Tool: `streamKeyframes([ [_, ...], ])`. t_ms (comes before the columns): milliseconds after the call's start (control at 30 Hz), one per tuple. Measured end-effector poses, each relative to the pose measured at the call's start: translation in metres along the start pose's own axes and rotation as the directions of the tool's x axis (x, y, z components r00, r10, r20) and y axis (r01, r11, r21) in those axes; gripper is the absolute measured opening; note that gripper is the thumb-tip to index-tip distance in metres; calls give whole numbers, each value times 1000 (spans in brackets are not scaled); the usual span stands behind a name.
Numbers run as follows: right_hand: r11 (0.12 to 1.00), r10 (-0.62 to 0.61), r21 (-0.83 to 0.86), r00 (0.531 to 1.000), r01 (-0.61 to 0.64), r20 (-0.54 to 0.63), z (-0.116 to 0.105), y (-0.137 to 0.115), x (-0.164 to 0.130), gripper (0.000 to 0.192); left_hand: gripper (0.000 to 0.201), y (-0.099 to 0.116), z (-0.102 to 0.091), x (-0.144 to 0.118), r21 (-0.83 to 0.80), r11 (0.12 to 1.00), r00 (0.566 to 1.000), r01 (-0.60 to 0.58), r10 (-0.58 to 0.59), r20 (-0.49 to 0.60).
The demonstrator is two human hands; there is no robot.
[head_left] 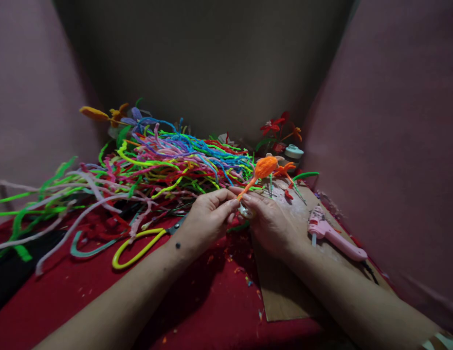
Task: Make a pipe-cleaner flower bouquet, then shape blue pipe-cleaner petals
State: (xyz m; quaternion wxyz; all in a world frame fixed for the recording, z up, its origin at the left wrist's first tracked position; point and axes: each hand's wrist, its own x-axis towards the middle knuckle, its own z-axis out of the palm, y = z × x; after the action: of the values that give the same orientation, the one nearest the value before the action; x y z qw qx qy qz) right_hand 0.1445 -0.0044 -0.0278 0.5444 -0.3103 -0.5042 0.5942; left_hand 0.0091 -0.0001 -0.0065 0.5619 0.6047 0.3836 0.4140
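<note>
My left hand (208, 217) and my right hand (269, 222) meet over the red cloth (102, 296). Both pinch the lower end of an orange pipe-cleaner flower (264, 167), whose fluffy head points up and to the right. Something small and shiny (245, 211) sits between my fingers under the stem; I cannot tell what it is. A big heap of coloured pipe cleaners (156, 165) lies just left of my left hand.
Yellow-handled scissors (138, 245) lie below the heap. A pink glue gun (334, 236) rests on a brown board (284, 287) at the right. Finished flowers (275, 129) and a small white spool (294, 151) stand at the back. Pink walls close both sides.
</note>
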Motion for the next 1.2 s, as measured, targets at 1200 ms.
streamKeyframes([
  [1200,994,44,-91,983,-60,-177,9,-9,-7,20,23,-31,-9,-1,800,421,853,-427,481,202],
])
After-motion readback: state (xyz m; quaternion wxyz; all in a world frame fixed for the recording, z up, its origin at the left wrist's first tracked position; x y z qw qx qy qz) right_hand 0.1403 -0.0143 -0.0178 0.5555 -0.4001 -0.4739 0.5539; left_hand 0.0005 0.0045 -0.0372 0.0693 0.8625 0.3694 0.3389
